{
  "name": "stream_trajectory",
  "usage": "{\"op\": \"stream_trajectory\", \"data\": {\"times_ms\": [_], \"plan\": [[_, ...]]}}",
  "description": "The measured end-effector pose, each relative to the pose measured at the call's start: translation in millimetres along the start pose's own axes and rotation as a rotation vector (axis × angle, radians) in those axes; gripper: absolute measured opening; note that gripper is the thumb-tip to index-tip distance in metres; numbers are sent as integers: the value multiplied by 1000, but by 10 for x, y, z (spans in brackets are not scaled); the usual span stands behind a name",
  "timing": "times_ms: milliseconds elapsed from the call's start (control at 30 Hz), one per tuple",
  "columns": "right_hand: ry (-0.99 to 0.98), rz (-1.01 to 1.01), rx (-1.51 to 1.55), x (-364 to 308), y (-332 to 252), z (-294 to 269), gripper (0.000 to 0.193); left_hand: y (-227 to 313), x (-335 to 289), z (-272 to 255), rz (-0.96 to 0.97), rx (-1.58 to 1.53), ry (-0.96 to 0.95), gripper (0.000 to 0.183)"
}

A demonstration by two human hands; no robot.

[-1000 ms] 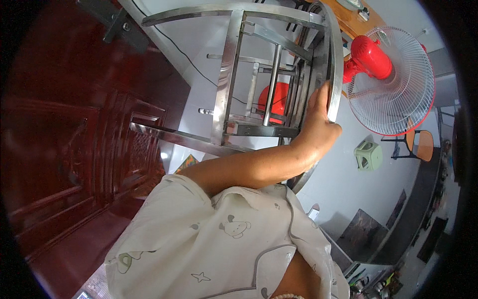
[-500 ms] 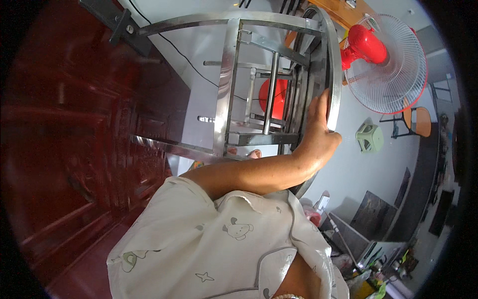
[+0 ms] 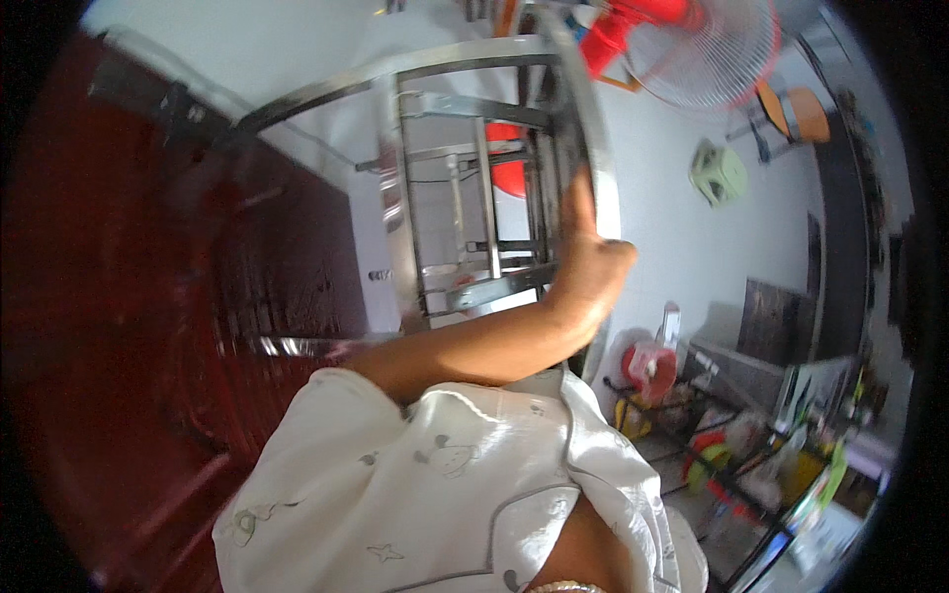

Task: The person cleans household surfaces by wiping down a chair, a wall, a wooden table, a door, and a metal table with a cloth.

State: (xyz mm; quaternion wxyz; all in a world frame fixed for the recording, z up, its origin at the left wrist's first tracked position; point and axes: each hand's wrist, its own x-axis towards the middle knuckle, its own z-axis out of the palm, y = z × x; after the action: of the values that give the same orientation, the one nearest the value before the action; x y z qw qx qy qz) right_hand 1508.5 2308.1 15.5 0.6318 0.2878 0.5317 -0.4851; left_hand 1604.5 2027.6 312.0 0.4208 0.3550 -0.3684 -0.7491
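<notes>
My left hand (image 3: 588, 262) is closed on the curved metal rim of what looks like a steel-framed folding table (image 3: 395, 212), tipped on its side. The fingers wrap over the rim, and the thumb sticks out to the right. My left forearm crosses in front of my body below the frame. Shiny bars and crosspieces stretch left from the rim towards a dark red panelled door (image 3: 129, 326). Where the lower bars end near the door is blurred. My right hand is out of sight.
A red fan (image 3: 707, 49) stands just beyond the rim at top right. Further right are a pale green stool (image 3: 719, 173) and an orange-backed chair (image 3: 803, 114). A pink bucket (image 3: 649, 369) and a cluttered black rack (image 3: 736, 484) are at lower right. Something red shows behind the bars.
The table frame and my left hand have shifted left in the view, with the grip kept. The fan sits higher, and more of the rack at lower right shows. The picture is more blurred.
</notes>
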Motion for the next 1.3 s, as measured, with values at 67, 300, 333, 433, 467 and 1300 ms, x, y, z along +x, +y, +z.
{"op": "stream_trajectory", "data": {"times_ms": [67,300,333,433,467,1300], "plan": [[1,-4,60,-27,195,-37,32,154,-60,-2,-122,-64,35,99],[10,64,253,-47,1073,103,32,483,-168,-145,-160,105,6,86],[14,69,283,-99,1152,143,32,545,-184,-78,-196,122,2,85],[51,58,377,-321,1406,177,32,505,-223,108,-283,172,-70,86],[74,22,378,-474,1637,92,33,566,-281,244,-303,195,-108,88],[-117,-548,1128,-1549,3004,528,33,803,-1146,692,-672,96,-689,100]]}}
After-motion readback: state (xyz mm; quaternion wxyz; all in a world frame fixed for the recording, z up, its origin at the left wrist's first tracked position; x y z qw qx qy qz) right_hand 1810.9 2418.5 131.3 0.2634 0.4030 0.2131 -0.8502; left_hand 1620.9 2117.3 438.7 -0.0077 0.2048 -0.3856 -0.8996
